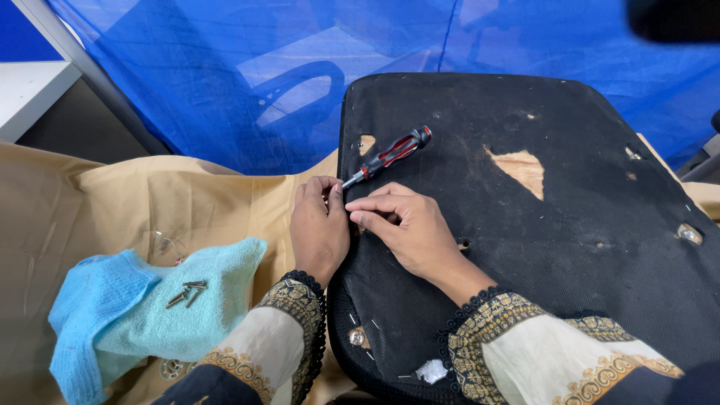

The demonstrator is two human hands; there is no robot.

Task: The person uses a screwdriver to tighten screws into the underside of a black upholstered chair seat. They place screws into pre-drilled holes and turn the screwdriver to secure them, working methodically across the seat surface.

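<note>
A large black fabric-covered seat panel point(540, 247) lies underside up, torn in places so tan backing shows. My left hand point(319, 229) rests at its left edge, fingers curled against the rim. My right hand point(409, 229) lies flat on the panel beside it, fingertips pressing near the same edge. A red-and-black screwdriver point(390, 155) lies on the panel just above both hands, its tip pointing at my left fingers. Neither hand grips it.
A light blue towel point(142, 315) lies at the left on tan cloth point(90, 202), with several screws point(187, 292) on it. Blue mesh netting point(225, 75) hangs behind. A metal fastener point(358, 337) sits near the panel's front edge, another point(688, 234) at the right.
</note>
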